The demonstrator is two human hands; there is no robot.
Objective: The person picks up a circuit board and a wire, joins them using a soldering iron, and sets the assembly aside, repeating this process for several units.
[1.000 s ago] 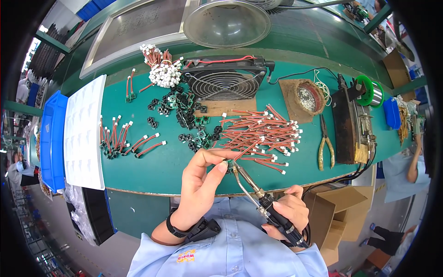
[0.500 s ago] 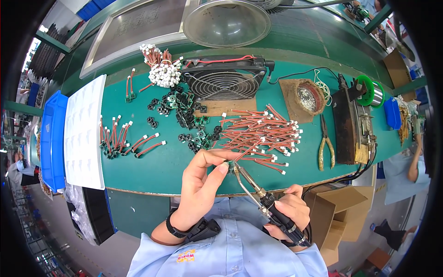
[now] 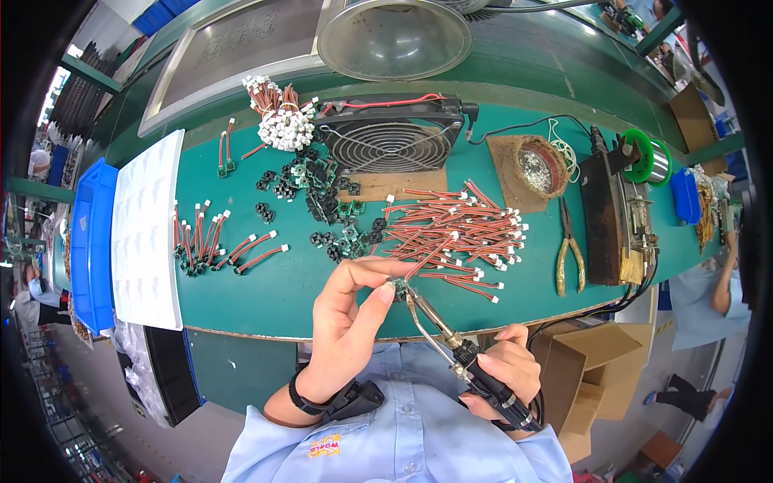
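My left hand (image 3: 350,310) pinches a small green circuit board (image 3: 399,287) between thumb and fingers near the table's front edge. A red-and-black wire lead (image 3: 429,256) with a white connector runs from the board, up and to the right. In my right hand (image 3: 509,372) is a soldering iron (image 3: 483,372) with a black handle and a thin metal feed tube along its shaft. Its tip touches or nearly touches the board. Beyond my hands lie a heap of red-and-black wire leads (image 3: 459,229) and a pile of small boards with black parts (image 3: 322,193).
A black fan (image 3: 392,145) stands at the back. To the right are a tin (image 3: 538,171) of solder bits, pliers (image 3: 568,249), a black feeder unit (image 3: 604,217) and a green solder spool (image 3: 644,158). Wired boards (image 3: 197,262), a white tray (image 3: 149,233) and a blue bin (image 3: 93,245) occupy the left.
Both hands have shifted very slightly left with the board and the soldering iron. The wire lead's connector end has moved a little with them.
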